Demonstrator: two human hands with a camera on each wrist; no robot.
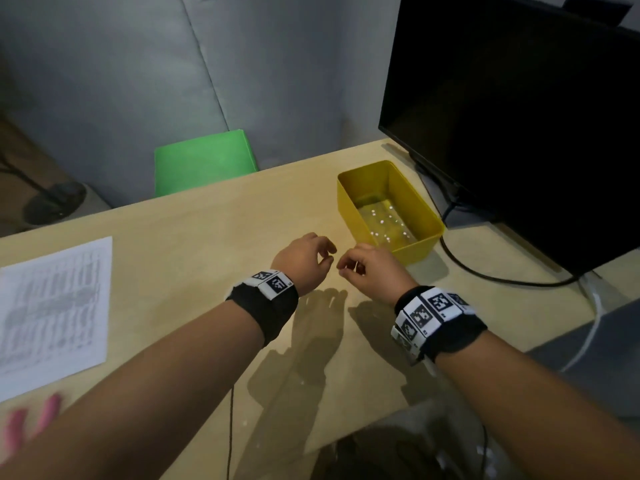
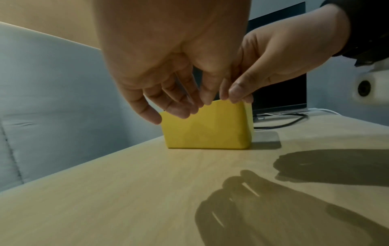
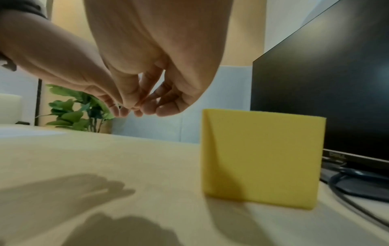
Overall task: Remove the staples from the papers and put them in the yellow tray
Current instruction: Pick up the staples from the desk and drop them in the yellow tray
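Both hands hover fingertip to fingertip above the surface (image 1: 214,244), just near of the yellow tray (image 1: 424,249): left hand (image 1: 304,261) loosely curled, right hand (image 1: 370,268) pinched, contents indiscernible.

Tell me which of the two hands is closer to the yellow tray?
The right hand; it hovers just beside the yellow tray's near corner, while the left hand is farther off.

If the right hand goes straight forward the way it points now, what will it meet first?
Most likely the yellow tray. The right hand hovers above the table, fingers toward the tray's near wall, with nothing between them. Height is unclear: it may pass just over the rim; the monitor stands behind.
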